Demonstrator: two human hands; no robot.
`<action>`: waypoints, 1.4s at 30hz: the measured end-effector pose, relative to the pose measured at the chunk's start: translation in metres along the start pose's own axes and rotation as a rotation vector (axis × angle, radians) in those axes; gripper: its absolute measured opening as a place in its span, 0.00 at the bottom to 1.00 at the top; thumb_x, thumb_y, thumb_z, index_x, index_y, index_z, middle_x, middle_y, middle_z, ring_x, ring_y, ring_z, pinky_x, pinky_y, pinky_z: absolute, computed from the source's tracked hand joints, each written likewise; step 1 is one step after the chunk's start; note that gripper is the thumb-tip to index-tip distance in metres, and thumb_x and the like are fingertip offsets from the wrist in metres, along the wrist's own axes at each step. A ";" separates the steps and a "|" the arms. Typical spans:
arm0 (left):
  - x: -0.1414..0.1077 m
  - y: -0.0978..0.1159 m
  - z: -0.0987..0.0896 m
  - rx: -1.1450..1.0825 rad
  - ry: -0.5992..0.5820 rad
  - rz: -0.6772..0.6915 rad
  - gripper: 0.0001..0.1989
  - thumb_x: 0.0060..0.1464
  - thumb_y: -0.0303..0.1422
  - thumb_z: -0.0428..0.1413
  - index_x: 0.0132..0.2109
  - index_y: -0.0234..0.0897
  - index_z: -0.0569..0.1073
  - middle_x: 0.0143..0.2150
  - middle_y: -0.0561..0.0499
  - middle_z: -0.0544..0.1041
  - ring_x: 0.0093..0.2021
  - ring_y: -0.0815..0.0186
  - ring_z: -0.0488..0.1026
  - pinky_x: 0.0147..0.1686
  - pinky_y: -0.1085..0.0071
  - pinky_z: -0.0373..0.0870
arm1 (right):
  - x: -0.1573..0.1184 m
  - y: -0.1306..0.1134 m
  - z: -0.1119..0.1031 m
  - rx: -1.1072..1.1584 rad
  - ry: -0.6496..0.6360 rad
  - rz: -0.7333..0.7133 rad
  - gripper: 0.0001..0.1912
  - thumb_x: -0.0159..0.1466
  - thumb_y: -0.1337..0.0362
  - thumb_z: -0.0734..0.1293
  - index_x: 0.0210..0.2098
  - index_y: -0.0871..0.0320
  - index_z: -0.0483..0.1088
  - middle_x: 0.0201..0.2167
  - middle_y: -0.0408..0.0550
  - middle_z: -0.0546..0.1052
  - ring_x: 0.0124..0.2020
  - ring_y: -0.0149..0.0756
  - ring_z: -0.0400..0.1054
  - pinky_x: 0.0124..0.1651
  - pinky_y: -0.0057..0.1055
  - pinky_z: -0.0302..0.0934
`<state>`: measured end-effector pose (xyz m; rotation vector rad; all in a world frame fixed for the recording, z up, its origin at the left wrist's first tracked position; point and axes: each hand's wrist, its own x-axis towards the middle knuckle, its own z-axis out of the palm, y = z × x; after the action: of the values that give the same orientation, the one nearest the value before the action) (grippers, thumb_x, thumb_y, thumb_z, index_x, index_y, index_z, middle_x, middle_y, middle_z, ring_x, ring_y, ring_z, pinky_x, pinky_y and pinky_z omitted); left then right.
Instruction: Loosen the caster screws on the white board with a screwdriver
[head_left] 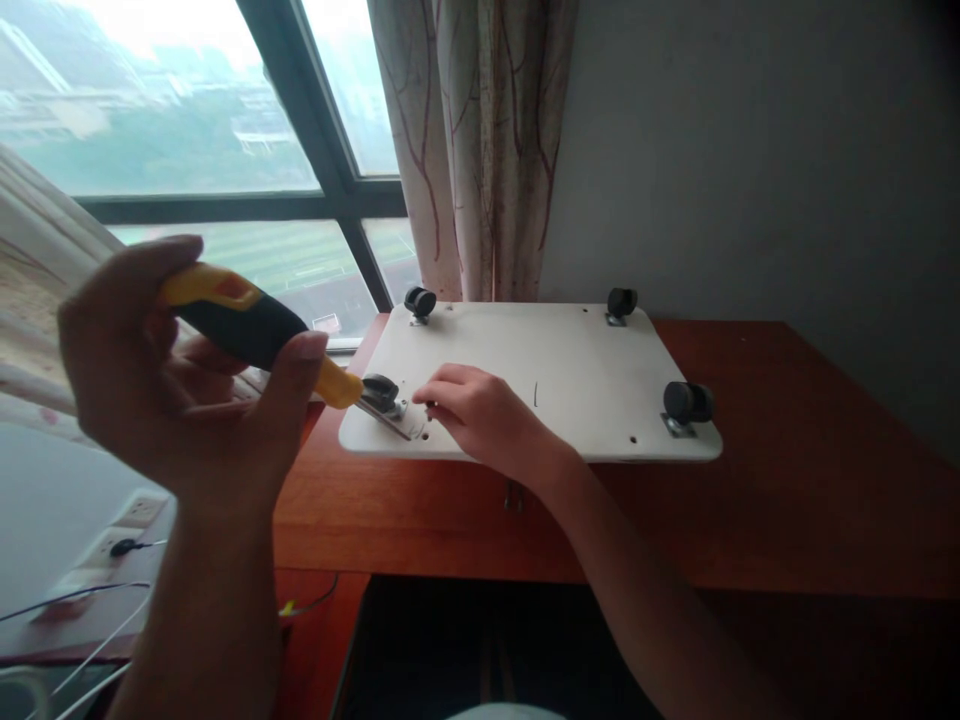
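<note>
My left hand (202,380) is closed round the yellow and dark green handle of a screwdriver (255,325). The shaft points down and right, its tip close to the near-left caster (381,392) on a white board (555,355). Just right of that caster, my right hand (476,410) is over the board with its fingertips pinched together. A small dark item shows at those fingertips, too small to name. Other black casters stand at the far left (420,302), far right (622,303) and near right (687,403) corners. Small dark holes dot the board.
The board lies on a reddish-brown wooden table (810,470). Behind it are a patterned curtain (487,150), a window and a grey wall. At the lower left are wall sockets (139,512) with a plug and cables. A dark area lies below the table's front edge.
</note>
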<state>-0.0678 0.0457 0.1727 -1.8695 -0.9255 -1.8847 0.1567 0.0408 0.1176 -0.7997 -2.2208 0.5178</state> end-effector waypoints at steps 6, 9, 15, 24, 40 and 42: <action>-0.001 0.014 0.004 -0.030 -0.075 0.029 0.36 0.41 0.37 0.70 0.61 0.45 0.75 0.52 0.46 0.75 0.47 0.57 0.74 0.26 0.67 0.78 | -0.056 -0.012 -0.024 0.031 0.119 0.237 0.04 0.67 0.65 0.70 0.35 0.58 0.75 0.33 0.44 0.78 0.32 0.29 0.69 0.40 0.27 0.63; -0.007 0.017 0.008 -0.051 -0.084 0.046 0.38 0.41 0.38 0.68 0.62 0.45 0.74 0.52 0.47 0.74 0.46 0.57 0.73 0.28 0.64 0.80 | -0.099 -0.016 -0.022 0.073 0.129 0.362 0.03 0.67 0.66 0.69 0.35 0.56 0.74 0.32 0.42 0.78 0.33 0.30 0.71 0.40 0.27 0.65; -0.018 0.016 0.012 -0.053 -0.097 -0.006 0.39 0.39 0.35 0.68 0.63 0.47 0.74 0.55 0.47 0.75 0.49 0.52 0.74 0.32 0.58 0.81 | -0.169 -0.003 0.009 0.006 0.184 0.442 0.06 0.68 0.66 0.65 0.37 0.54 0.76 0.35 0.48 0.80 0.37 0.35 0.76 0.41 0.30 0.71; -0.018 0.018 0.012 -0.014 -0.134 0.030 0.40 0.39 0.31 0.69 0.63 0.48 0.73 0.55 0.47 0.76 0.49 0.52 0.75 0.35 0.57 0.82 | -0.203 0.016 0.047 -0.248 0.209 0.427 0.09 0.70 0.69 0.63 0.39 0.57 0.76 0.36 0.49 0.80 0.37 0.37 0.77 0.44 0.34 0.71; -0.016 0.020 0.013 -0.022 -0.143 0.031 0.40 0.39 0.34 0.68 0.63 0.49 0.73 0.54 0.48 0.75 0.48 0.52 0.74 0.34 0.56 0.82 | -0.202 0.016 0.037 -0.269 0.345 0.416 0.10 0.71 0.64 0.63 0.44 0.55 0.77 0.38 0.51 0.82 0.37 0.37 0.78 0.42 0.33 0.73; -0.013 0.019 0.017 -0.045 -0.133 0.026 0.39 0.39 0.34 0.69 0.62 0.49 0.74 0.55 0.47 0.75 0.48 0.53 0.74 0.33 0.58 0.82 | -0.205 0.019 0.029 -0.276 0.426 0.427 0.13 0.71 0.64 0.63 0.51 0.55 0.75 0.37 0.50 0.82 0.34 0.35 0.78 0.39 0.31 0.73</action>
<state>-0.0414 0.0397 0.1626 -2.0438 -0.9023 -1.7986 0.2568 -0.0872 -0.0125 -1.4033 -1.7474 0.2058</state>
